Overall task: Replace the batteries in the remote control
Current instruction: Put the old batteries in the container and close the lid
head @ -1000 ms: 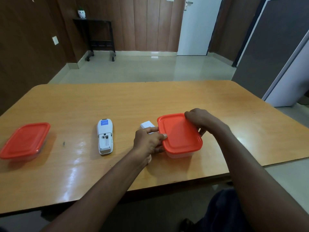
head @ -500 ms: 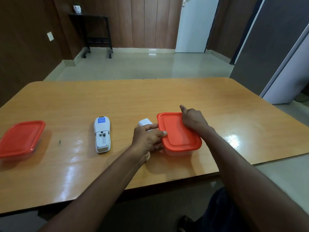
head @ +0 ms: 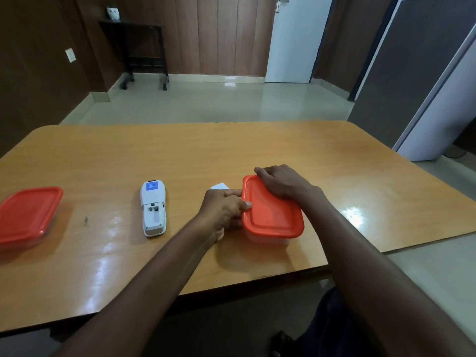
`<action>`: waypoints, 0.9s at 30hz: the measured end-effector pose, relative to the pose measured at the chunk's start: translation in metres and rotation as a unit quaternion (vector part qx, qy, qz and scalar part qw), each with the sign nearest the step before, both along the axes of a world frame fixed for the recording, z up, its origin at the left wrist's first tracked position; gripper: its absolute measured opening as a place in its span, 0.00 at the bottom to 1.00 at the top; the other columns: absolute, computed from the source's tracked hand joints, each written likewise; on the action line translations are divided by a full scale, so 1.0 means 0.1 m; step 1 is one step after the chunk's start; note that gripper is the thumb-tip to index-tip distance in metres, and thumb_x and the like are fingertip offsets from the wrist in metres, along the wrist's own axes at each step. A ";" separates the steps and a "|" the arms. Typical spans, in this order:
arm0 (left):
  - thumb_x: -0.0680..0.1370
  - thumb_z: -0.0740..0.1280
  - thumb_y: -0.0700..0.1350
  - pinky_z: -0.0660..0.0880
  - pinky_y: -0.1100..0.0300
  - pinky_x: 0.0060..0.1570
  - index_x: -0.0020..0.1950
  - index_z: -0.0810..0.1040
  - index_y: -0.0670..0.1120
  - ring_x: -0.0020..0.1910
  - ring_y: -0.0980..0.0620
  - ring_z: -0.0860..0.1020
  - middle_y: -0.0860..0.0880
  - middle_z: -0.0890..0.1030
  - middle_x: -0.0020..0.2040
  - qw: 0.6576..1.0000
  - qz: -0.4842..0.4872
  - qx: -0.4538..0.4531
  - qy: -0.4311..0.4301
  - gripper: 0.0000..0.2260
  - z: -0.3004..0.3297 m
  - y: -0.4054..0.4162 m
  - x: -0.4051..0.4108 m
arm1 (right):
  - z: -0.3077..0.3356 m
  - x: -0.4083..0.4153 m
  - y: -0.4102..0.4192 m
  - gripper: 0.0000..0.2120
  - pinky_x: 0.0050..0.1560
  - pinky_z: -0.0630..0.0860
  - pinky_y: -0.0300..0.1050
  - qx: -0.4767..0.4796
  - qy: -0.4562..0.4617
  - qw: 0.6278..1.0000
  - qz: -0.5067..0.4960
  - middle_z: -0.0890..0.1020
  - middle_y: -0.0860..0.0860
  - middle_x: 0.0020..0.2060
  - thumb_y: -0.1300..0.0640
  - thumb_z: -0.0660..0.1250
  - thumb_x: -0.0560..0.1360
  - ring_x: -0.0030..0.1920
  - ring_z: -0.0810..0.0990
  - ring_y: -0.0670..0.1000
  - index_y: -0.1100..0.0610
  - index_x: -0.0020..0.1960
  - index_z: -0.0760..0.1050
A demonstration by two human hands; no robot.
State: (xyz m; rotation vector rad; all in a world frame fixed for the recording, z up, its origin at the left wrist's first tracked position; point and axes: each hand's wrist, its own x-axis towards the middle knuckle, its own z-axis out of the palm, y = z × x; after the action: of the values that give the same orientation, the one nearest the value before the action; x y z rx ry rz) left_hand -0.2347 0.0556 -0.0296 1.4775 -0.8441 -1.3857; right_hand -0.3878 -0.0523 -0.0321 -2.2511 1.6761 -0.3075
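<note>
A white remote control (head: 153, 208) lies face down on the wooden table (head: 128, 155), its battery compartment open and no battery visible in it. To its right stands a clear plastic box with an orange lid (head: 270, 212). My left hand (head: 224, 210) grips the box's left edge, thumb on the lid's rim. My right hand (head: 283, 184) rests palm down on the lid's far right part, fingers curled over its far edge. A small white piece (head: 220, 186), likely the battery cover, lies just beyond my left hand.
A second clear box with an orange lid (head: 28, 215) stands at the table's left edge. A tiny dark speck (head: 86, 220) lies between it and the remote. Beyond the table are a tiled floor, a black stand (head: 144, 47) and a white door.
My right hand has shifted from the lid's far right corner onto the lid's top and far edge. My left hand keeps its hold on the box's left side.
</note>
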 end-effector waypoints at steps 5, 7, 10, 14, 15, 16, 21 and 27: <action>0.76 0.69 0.30 0.77 0.62 0.24 0.45 0.82 0.46 0.21 0.55 0.78 0.44 0.82 0.37 1.000 -0.019 0.001 -0.012 0.11 0.00 -0.06 0.01 | 0.09 0.01 -0.02 0.38 0.63 0.70 0.53 0.132 -0.011 0.987 -0.095 0.71 0.63 0.72 0.32 0.46 0.81 0.68 0.73 0.64 0.61 0.76 0.66; 0.76 0.69 0.30 0.77 0.62 0.24 0.45 0.82 0.46 0.19 0.57 0.77 0.45 0.81 0.34 1.000 -0.020 0.003 -0.006 0.11 -0.01 -0.07 0.01 | 0.06 0.01 -0.03 0.37 0.63 0.70 0.53 0.133 -0.003 0.986 -0.101 0.71 0.63 0.72 0.34 0.46 0.82 0.69 0.72 0.64 0.61 0.76 0.66; 0.76 0.69 0.30 0.79 0.61 0.25 0.46 0.83 0.46 0.20 0.57 0.77 0.45 0.81 0.36 1.000 -0.021 0.005 -0.011 0.10 -0.02 -0.10 0.02 | 0.00 -0.02 -0.06 0.34 0.61 0.72 0.53 0.078 0.027 0.992 -0.098 0.75 0.63 0.68 0.36 0.47 0.83 0.66 0.75 0.64 0.61 0.71 0.72; 0.77 0.69 0.32 0.77 0.61 0.27 0.49 0.84 0.46 0.30 0.51 0.80 0.44 0.82 0.45 0.999 -0.038 -0.004 -0.027 0.10 -0.04 -0.13 0.04 | -0.06 0.08 0.00 0.27 0.48 0.74 0.51 -0.112 0.068 0.990 0.055 0.83 0.54 0.48 0.37 0.52 0.82 0.52 0.81 0.59 0.56 0.49 0.80; 0.77 0.68 0.32 0.78 0.60 0.28 0.49 0.84 0.47 0.32 0.50 0.81 0.44 0.83 0.44 0.999 -0.043 -0.003 -0.031 0.10 -0.05 -0.14 0.05 | -0.06 0.10 0.01 0.26 0.44 0.72 0.50 -0.113 0.060 0.989 0.078 0.81 0.53 0.44 0.36 0.53 0.82 0.49 0.81 0.58 0.56 0.45 0.76; 0.77 0.68 0.33 0.79 0.59 0.30 0.48 0.84 0.48 0.33 0.49 0.81 0.44 0.83 0.42 0.998 -0.048 -0.002 -0.035 0.11 -0.05 -0.14 0.05 | -0.06 0.10 0.01 0.26 0.43 0.70 0.50 -0.097 0.056 0.990 0.083 0.80 0.53 0.42 0.36 0.53 0.82 0.47 0.80 0.58 0.56 0.43 0.74; 0.77 0.70 0.34 0.76 0.63 0.27 0.51 0.85 0.47 0.34 0.50 0.81 0.46 0.83 0.42 0.998 -0.050 -0.001 -0.047 0.09 -0.06 -0.16 0.03 | -0.01 0.07 -0.02 0.31 0.62 0.74 0.55 0.053 0.032 0.998 -0.007 0.79 0.62 0.63 0.38 0.47 0.84 0.62 0.77 0.61 0.58 0.65 0.77; 0.74 0.76 0.47 0.80 0.58 0.47 0.51 0.87 0.46 0.46 0.50 0.83 0.48 0.86 0.46 0.995 0.002 -0.047 -0.093 0.08 -0.22 -0.12 0.02 | -0.11 0.04 -0.04 0.33 0.53 0.70 0.54 0.044 0.046 0.994 -0.091 0.78 0.63 0.62 0.41 0.41 0.75 0.59 0.76 0.64 0.59 0.60 0.75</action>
State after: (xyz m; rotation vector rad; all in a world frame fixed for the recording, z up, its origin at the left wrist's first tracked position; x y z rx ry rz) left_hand -0.2330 0.0435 -0.0520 1.5508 -1.0094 -1.2018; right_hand -0.3841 -0.0565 -0.0431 -2.0822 1.9092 -0.1705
